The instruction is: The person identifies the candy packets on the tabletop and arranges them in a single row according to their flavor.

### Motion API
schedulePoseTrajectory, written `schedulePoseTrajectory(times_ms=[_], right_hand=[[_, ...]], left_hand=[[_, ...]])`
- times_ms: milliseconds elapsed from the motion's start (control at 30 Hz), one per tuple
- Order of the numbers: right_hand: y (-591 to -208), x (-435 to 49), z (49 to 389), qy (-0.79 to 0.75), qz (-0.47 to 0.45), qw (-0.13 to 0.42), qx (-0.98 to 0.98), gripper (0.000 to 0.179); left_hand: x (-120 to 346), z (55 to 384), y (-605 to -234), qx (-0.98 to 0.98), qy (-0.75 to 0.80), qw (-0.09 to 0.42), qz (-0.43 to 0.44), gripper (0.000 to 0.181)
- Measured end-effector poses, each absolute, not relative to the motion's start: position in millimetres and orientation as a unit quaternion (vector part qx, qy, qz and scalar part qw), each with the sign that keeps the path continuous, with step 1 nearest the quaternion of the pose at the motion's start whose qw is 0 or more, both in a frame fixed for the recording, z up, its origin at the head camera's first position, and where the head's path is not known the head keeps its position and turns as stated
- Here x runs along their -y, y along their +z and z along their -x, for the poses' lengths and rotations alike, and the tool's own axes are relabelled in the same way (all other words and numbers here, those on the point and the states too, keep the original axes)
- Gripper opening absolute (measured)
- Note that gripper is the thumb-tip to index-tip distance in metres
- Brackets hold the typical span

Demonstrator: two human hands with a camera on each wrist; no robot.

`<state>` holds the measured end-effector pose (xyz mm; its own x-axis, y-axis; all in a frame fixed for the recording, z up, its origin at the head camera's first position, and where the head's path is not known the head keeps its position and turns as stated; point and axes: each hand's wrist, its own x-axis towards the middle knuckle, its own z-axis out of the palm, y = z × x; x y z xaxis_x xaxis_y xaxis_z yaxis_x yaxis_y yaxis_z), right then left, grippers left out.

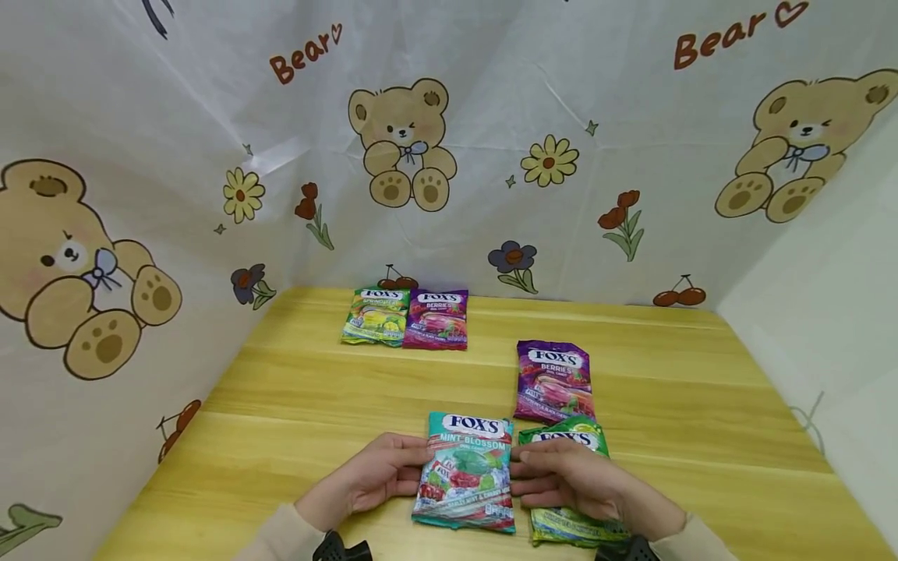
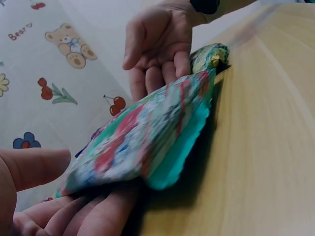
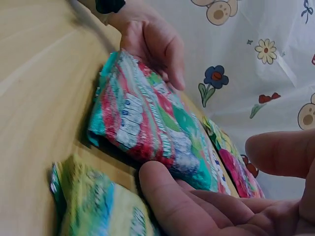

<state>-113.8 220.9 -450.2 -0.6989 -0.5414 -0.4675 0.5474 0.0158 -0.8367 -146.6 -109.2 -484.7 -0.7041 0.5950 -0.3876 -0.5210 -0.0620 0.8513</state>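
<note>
A teal Fox's Mint Blossom candy bag (image 1: 466,475) lies between the two hands, tilted up off the wood in the left wrist view. My left hand (image 1: 386,473) is at its left side, fingers extended under the bag's edge and thumb (image 2: 37,167) held apart above it. On the opposite side, my right hand (image 1: 571,477) has its fingertips at the bag's edge; its thumb (image 3: 280,152) stands away from the wrapper. Beneath the right hand is a green Fox's candy bag (image 1: 571,526), partly covered by it. A purple Fox's Berries bag (image 1: 554,382) lies just behind the green one.
Toward the back left of the wooden table (image 1: 302,374), a yellow-green Fox's bag (image 1: 377,318) and another purple Berries bag (image 1: 436,321) lie side by side. A bear-printed sheet (image 1: 477,234) hangs behind the table, and a white wall (image 1: 828,327) borders the right.
</note>
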Motion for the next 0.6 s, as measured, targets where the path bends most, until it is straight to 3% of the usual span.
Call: schedulePoseTrajectory(times_ms=[333,600], right_hand=[[-454,-206,112,-0.736,-0.039,0.37,-0.566,0.065],[-456,-201,114,-0.758,-0.065,0.359,-0.541,0.051]], left_hand=[[98,148,-489,-0.545,0.743,0.386,-0.049,0.053],[94,150,-488,-0.532,0.753,0.384,-0.057,0.054]])
